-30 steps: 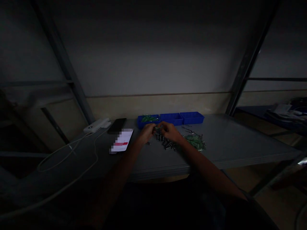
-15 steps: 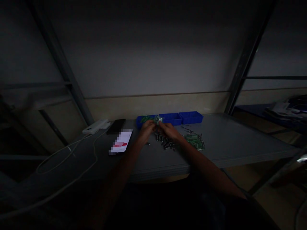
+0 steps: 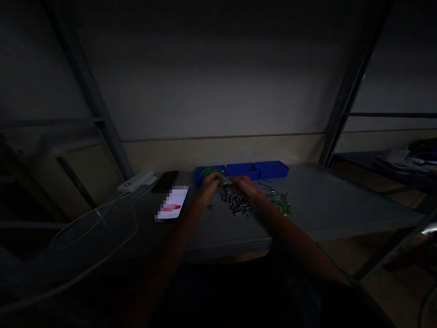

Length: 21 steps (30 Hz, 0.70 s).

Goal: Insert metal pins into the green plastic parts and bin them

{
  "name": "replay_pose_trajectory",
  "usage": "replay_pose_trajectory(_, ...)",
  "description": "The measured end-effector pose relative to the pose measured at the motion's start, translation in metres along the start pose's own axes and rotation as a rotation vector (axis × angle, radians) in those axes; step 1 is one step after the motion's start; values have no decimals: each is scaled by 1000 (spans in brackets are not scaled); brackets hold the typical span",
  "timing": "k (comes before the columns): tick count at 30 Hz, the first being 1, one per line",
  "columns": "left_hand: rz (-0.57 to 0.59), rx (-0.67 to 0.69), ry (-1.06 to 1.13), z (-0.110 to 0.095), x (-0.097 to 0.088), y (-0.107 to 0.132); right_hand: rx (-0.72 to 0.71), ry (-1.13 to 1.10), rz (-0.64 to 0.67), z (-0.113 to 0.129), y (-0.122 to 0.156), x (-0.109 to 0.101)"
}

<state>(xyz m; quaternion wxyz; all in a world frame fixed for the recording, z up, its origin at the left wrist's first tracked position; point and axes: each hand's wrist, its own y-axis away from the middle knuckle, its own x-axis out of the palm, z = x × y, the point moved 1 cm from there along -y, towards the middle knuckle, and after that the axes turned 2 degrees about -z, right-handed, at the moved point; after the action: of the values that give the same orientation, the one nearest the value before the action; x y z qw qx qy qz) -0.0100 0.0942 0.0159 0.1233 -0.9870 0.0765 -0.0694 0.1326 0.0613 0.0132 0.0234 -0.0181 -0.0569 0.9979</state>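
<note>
The scene is very dark. My left hand [image 3: 209, 186] and my right hand [image 3: 246, 187] meet above the grey table [image 3: 324, 205], fingers closed around a small green packet [image 3: 226, 181] held between them. Just below the hands lies a heap of small dark metal pieces [image 3: 235, 202]. A pile of green packets [image 3: 278, 202] lies to the right of my right hand. Behind the hands stand three blue trays [image 3: 273, 169] in a row; the left blue tray [image 3: 199, 173] has green packets in it.
A lit phone [image 3: 172, 203] lies left of my hands, a dark phone [image 3: 165, 181] and a white power bank [image 3: 134, 181] behind it, with white cables [image 3: 99, 218] trailing left. Metal rack posts rise at both sides. A second shelf with clutter [image 3: 406, 159] is at the right.
My hands rose with the green packet towards the left blue tray half a second ago, and have now come back down a little above the metal pieces.
</note>
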Motion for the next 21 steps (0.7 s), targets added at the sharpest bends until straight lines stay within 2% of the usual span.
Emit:
replay_pose_trajectory(2, -24, 2, -23, -1, 0, 0, -20, -8, -69, 0, -1, -2)
replay_pose_trajectory(6, -132, -137, -115, -1, -2, 0, -117, 85, -278, -1, -7, -10)
replay_pose_trajectory(10, -69, -224, -165, -1, 0, 0, -330, 384, -387, 3, -6, -13)
replay_pose_trajectory(13, -22, -314, -115, -3, 1, 2, -466, 621, -363, 6, 1, -9)
replay_pose_trajectory(16, 0, -407, -21, -8, -1, 4, -552, 731, -270, 5, 6, -4)
replay_pose_trajectory(21, -72, -471, 51, -13, -5, 3, -602, 817, -125, 5, 8, -2)
